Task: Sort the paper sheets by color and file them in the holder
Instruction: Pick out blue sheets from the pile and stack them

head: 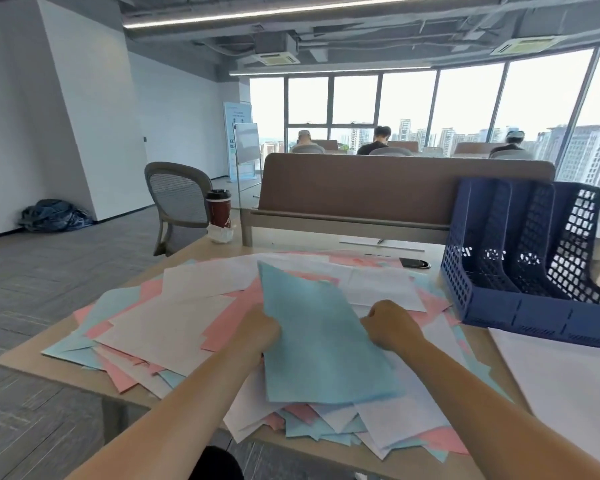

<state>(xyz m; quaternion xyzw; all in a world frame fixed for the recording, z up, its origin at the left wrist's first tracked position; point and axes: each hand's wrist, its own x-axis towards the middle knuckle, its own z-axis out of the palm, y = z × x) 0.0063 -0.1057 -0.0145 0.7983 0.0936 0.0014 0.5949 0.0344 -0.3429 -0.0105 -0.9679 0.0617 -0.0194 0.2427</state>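
Note:
A loose heap of white, pink and light blue paper sheets (174,323) covers the desk. On top of it I hold a bundle of light blue sheets (319,344), tilted up toward me. My left hand (257,332) grips its left edge. My right hand (390,323) is curled at its right edge, and its fingers seem to hold the bundle. The dark blue mesh file holder (520,317) stands at the right of the desk with three slots, and no sheets show in them.
A white sheet stack (568,382) lies at the near right. A black phone (414,263) sits behind the heap. A brown desk divider (378,192) runs along the back. A red cup (219,211) and a grey chair (177,199) stand at the far left.

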